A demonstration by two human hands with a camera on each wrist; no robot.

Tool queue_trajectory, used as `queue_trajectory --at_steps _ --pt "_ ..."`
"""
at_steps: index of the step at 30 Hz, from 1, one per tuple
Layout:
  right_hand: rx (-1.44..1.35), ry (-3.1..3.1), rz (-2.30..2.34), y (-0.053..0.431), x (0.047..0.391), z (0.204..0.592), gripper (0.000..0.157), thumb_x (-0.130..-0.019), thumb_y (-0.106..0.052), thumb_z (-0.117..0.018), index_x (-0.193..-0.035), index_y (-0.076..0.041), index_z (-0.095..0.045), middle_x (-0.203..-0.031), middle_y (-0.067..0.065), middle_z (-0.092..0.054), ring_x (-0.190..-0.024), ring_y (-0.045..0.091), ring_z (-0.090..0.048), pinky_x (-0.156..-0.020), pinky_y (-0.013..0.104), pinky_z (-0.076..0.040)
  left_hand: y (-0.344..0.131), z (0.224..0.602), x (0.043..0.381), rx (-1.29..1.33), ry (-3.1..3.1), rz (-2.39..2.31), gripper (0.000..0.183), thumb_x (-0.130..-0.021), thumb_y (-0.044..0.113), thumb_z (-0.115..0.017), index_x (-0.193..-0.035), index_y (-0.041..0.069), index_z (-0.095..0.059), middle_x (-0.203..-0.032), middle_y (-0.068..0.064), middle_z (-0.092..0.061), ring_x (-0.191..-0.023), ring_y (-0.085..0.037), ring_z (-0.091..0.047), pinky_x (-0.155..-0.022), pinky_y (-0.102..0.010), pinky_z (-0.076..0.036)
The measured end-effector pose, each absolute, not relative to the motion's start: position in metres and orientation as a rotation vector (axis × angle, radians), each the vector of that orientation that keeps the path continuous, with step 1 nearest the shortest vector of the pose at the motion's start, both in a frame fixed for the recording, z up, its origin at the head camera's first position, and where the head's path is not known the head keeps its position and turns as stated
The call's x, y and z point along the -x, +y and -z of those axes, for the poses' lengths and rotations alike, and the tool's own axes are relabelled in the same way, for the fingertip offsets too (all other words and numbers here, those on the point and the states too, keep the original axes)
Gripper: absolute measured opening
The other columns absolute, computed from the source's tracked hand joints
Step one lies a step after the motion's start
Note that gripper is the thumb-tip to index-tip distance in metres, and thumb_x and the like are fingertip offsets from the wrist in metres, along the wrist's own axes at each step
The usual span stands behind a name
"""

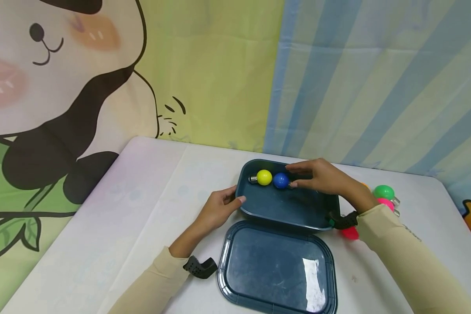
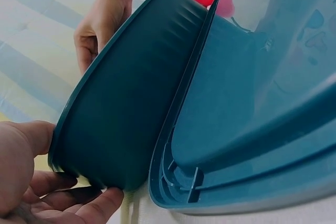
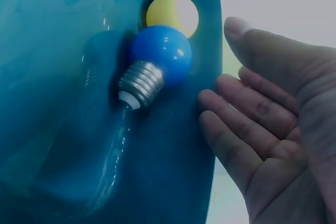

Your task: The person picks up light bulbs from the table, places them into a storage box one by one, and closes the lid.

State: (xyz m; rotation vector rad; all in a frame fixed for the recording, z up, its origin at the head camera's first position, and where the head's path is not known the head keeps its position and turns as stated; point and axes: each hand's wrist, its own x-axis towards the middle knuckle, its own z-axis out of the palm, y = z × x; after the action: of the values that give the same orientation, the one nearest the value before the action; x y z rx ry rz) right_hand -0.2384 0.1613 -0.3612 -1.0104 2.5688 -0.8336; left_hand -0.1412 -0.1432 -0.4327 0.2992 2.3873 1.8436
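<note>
A dark blue-green plastic container stands on the white table. Inside it, at the far left, lie a yellow light bulb and a blue light bulb, side by side with metal screw bases. My left hand grips the container's left end, thumb at the rim and fingers low on the outer wall in the left wrist view. Above the far side is my right hand, its fingers extended and apart. In the right wrist view the blue bulb lies on the container floor, clear of that hand.
The matching lid lies flat in front of the container. To the right are a green bulb, a pink bulb and a red object, partly covered by my right arm. A printed curtain hangs behind the table.
</note>
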Motion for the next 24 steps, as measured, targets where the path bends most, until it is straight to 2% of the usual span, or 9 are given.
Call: queue_trajectory --at_steps 5,11,24 --pt "1.01 2.579 0.855 0.168 0.235 0.36 0.049 -0.09 -0.019 -0.072 -0.132 0.003 -0.058 -0.127 0.018 -0.061 -0.114 0.033 -0.06 -0.092 0.05 -0.049 -0.141 0.429 0.141 -0.306 2.385 -1.839 0.053 -0.098 0.019 -0.061 -0.141 -0.007 -0.043 -0.138 -0.021 -0.051 -0.124 -0.031 -0.052 -0.095 -0.042 -0.047" --pt "0.97 2.563 0.895 0.173 0.232 0.359 0.05 -0.09 -0.021 -0.073 -0.132 0.001 -0.059 -0.129 0.015 -0.061 -0.116 0.032 -0.06 -0.091 0.05 -0.05 -0.139 0.407 0.13 -0.304 2.387 -1.82 0.052 -0.099 0.014 -0.058 -0.14 -0.014 -0.04 -0.138 -0.027 -0.048 -0.125 -0.037 -0.049 -0.096 -0.043 -0.046" --pt "0.921 2.58 0.956 0.186 0.222 0.35 0.052 -0.09 -0.024 -0.072 -0.135 -0.002 -0.058 -0.13 0.015 -0.061 -0.117 0.03 -0.059 -0.091 0.046 -0.051 -0.138 0.4 0.128 -0.323 2.384 -1.827 0.051 -0.1 0.013 -0.057 -0.139 -0.014 -0.041 -0.137 -0.028 -0.049 -0.124 -0.038 -0.05 -0.095 -0.044 -0.047"
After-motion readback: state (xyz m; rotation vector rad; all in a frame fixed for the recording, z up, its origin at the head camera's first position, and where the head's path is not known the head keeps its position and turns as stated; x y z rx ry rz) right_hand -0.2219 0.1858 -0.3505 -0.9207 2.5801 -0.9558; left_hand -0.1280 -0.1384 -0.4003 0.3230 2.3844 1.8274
